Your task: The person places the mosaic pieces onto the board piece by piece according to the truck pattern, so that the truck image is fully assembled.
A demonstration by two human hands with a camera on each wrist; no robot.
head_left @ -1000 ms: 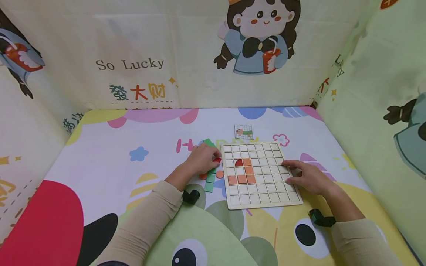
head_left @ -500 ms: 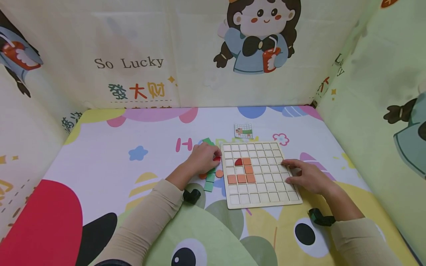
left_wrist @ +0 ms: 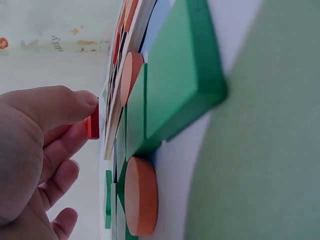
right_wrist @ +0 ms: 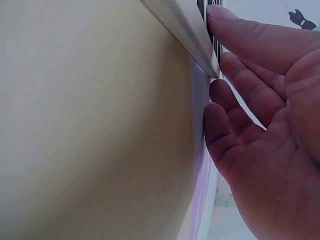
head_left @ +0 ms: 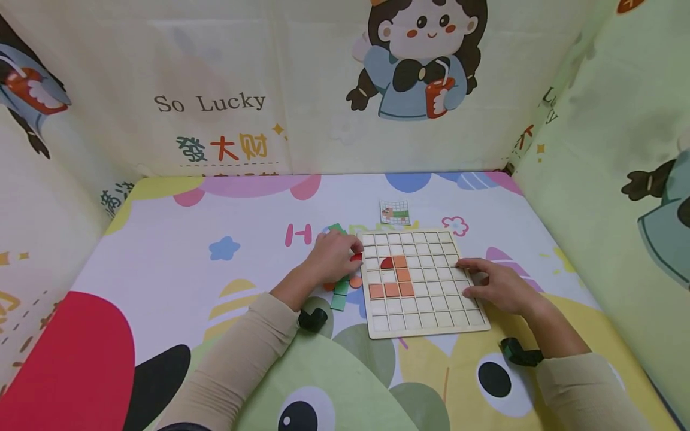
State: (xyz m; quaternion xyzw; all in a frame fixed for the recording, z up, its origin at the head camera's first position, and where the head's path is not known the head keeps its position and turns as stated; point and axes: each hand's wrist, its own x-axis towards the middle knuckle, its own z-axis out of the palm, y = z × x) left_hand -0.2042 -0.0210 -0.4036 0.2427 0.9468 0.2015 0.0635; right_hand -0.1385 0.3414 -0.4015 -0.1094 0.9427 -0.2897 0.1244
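Note:
Between thumb and index finger my left hand (head_left: 335, 257) pinches a small red tile (left_wrist: 93, 125), held just off the left edge of the pale grid board (head_left: 431, 320). Beneath that hand lie green square tiles (head_left: 339, 294) and orange round tiles (head_left: 356, 281). The board carries a red quarter-round tile (head_left: 386, 263) and several orange square tiles (head_left: 391, 290) set in its cells. My right hand (head_left: 498, 286) rests at the board's right edge, its thumb and fingers touching the frame and holding nothing loose.
Behind the board lies a small picture card (head_left: 395, 212) printed with a coloured grid pattern. A patterned cloth (head_left: 259, 209) covers the table, and printed fabric walls stand at the back and both sides.
My left hand has shifted slightly right, bringing the red tile closer to the board's left edge. The right hand and the board stay in place.

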